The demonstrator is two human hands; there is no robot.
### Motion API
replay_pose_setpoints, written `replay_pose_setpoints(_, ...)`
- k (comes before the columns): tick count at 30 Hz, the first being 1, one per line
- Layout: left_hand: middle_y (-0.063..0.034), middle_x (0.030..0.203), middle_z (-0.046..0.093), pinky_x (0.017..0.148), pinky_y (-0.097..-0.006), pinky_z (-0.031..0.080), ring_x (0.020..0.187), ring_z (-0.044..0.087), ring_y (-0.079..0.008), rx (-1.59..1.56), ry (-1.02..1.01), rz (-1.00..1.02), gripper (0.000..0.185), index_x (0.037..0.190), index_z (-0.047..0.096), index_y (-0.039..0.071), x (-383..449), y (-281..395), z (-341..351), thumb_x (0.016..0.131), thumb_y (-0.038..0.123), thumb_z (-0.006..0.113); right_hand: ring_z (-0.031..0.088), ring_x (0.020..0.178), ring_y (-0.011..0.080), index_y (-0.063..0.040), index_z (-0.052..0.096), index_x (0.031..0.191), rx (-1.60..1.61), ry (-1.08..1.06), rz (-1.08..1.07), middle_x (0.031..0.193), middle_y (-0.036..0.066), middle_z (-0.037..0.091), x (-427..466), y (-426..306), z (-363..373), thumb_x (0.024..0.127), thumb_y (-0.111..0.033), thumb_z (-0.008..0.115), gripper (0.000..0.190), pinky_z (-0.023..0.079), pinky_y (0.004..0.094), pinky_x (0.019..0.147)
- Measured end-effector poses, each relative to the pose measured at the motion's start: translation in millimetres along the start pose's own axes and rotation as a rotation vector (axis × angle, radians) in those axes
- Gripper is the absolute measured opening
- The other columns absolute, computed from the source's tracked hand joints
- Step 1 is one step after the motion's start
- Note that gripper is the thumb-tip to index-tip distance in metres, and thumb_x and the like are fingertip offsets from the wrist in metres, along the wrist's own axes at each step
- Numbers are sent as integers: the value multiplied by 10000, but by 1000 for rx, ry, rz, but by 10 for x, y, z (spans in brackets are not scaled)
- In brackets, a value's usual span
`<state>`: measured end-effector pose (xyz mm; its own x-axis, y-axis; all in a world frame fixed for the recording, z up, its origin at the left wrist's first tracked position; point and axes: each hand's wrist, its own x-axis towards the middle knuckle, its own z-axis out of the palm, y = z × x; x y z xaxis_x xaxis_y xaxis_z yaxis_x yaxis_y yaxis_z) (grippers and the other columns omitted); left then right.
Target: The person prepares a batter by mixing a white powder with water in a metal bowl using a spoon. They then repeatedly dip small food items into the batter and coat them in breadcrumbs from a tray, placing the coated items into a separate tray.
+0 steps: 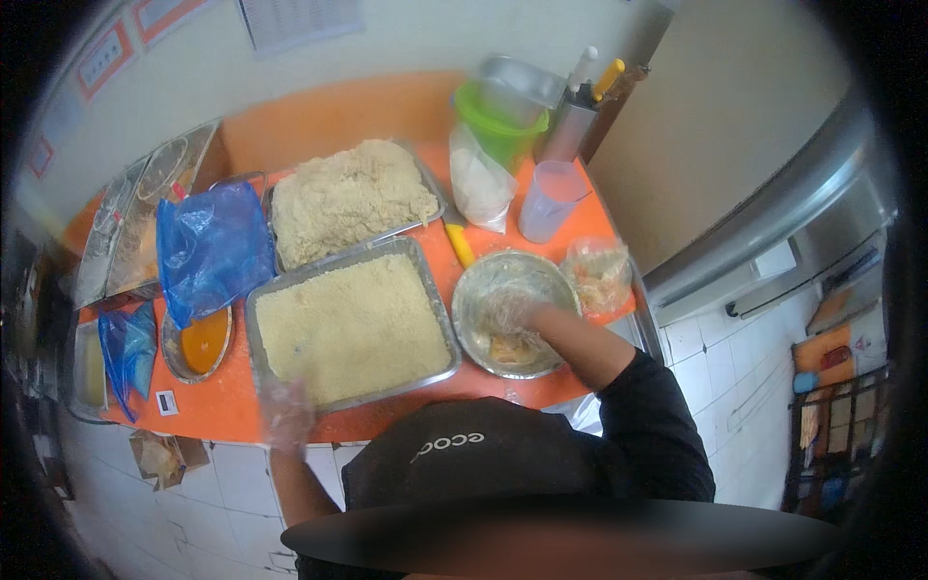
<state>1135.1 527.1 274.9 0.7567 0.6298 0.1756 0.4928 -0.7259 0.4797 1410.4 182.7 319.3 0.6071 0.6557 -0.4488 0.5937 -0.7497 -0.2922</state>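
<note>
My right hand (511, 312), in a clear plastic glove, reaches down inside a round metal bowl (471, 283) whose wall is smeared with a pale mixture. Something yellowish and wet (511, 350) lies in the bowl under it; whether my fingers hold any of it is hidden. My left hand (288, 413), also in clear plastic and blurred, is at the near left corner of a metal tray (455, 341) filled with pale crumbs (355, 326). Its finger positions are too blurred to make out.
Behind stands a second tray (406, 230) heaped with coarse pale dough (355, 196). Left are a blue plastic bag (214, 246) and a bowl of orange liquid (205, 344). A yellow handle (460, 245), plastic jug (554, 203), white bag (480, 181), green bucket (500, 130) and knife holder (569, 130) stand beyond the round bowl.
</note>
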Motion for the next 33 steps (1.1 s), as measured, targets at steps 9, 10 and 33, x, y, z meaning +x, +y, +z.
replay_pose_setpoints(9, -105, 671, 613, 637, -374, 448, 628, 566, -235, -238, 293, -510, 499, 740, 524, -24, 16, -437, -371, 919, 439, 473, 558, 1025, 265, -136, 598, 1140, 49, 42, -135, 1055, 96, 629, -394, -135, -172, 881, -366, 519, 356, 430, 403, 922)
replay_pose_setpoints(10, -100, 653, 601, 634, -367, 448, 616, 556, -226, -217, 282, -482, 507, 725, 515, -22, 27, -455, -341, 922, 442, 466, 559, 1024, 264, -136, 599, 1139, 25, 5, -145, 1054, 95, 630, -442, -158, -114, 881, -366, 519, 355, 430, 403, 921)
replay_pose_setpoints(33, -177, 680, 595, 665, -406, 431, 652, 549, -292, -140, 308, -560, 629, 748, 552, -71, -14, -261, -545, 913, 524, 432, 565, 1005, 261, -141, 601, 1131, -95, -106, 84, 1035, 83, 636, 183, 140, -90, 888, -360, 516, 338, 437, 405, 916)
